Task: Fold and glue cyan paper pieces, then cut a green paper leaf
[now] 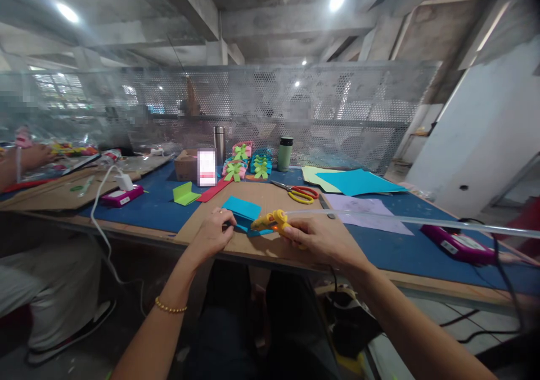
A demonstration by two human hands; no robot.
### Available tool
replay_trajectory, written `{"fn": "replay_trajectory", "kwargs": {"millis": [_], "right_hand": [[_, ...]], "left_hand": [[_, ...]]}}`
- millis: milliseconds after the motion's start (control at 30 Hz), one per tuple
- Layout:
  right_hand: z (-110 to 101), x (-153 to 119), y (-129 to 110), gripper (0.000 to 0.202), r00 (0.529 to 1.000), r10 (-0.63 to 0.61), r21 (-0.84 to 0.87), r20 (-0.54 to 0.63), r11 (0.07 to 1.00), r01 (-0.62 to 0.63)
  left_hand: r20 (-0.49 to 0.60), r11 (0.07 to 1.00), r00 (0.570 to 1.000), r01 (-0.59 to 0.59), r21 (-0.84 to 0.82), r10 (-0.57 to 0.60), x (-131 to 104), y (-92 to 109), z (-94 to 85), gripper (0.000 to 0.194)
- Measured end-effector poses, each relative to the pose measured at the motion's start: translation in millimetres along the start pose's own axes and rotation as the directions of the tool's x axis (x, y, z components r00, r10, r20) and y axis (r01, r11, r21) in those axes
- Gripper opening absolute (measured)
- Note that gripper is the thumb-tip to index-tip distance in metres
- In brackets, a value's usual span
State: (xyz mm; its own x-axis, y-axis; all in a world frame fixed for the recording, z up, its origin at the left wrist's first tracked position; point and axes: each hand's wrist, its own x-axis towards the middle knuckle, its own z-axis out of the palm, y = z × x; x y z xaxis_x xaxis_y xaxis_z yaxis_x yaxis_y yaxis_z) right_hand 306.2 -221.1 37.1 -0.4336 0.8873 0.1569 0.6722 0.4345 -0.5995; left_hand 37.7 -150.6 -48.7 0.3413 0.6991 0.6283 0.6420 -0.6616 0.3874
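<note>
Risked a burn most of all, judging by how near the left hand (215, 232) lay to the nozzle of the yellow glue gun (270, 221): had both at the same piece of folded blue paper (242, 206), with little room for a slip. Could also have smeared hot glue on the wrong part of the fold through a wobble of the wrist or too hard a squeeze, or stuck the paper to the brown cardboard (270, 193) beneath through a drip off the near edge. Could have lost aim, too, from a knock to the long clear rod (396, 219) reaching rightward from the back of the gun, out over the purple paper (367, 206). Had the blue paper on the cardboard near the front edge of the table (160, 214), between both hands. Gripped the gun firmly in the right hand (314, 238), fingers wrapped around the handle, nozzle pointing left at the paper; could not tell contact from a slight gap at the tip. Bent the left fingers, half open, against the left end of the paper; could not tell a pinch from a light press. Had the scissors (304, 194) lying farther back, apart from both hands.
</note>
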Motion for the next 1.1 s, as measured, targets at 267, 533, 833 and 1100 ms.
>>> {"fn": "replay_trajectory", "kwargs": {"millis": [267, 533, 833, 1100], "right_hand": [[11.2, 7.4, 5.8, 0.047, 1.0, -0.013, 0.076, 0.006, 0.997, 0.012], [-1.7, -1.0, -4.1, 0.049, 1.0, -0.004, -0.005, -0.019, 1.0, 0.004], [-0.1, -2.9, 35.3, 0.052, 0.992, 0.009, 0.249, -0.127, 0.968, 0.023], [-53.4, -53.8, 79.3, 0.049, 0.913, 0.14, 0.452, -0.384, 0.89, 0.053]], "left_hand": [[0.001, 1.0, 1.0, -0.003, 0.0, 0.003, -0.2, -0.6, 0.4, 0.018], [-0.002, 1.0, 1.0, 0.0, 0.013, 0.0, -0.1, -2.0, 1.3, 0.018], [0.003, 1.0, 1.0, 0.006, 0.008, -0.006, 0.4, -2.9, 1.4, 0.016], [0.036, 0.999, 0.999, 0.03, 0.019, -0.03, -4.2, -9.9, 3.8, 0.011]]}}
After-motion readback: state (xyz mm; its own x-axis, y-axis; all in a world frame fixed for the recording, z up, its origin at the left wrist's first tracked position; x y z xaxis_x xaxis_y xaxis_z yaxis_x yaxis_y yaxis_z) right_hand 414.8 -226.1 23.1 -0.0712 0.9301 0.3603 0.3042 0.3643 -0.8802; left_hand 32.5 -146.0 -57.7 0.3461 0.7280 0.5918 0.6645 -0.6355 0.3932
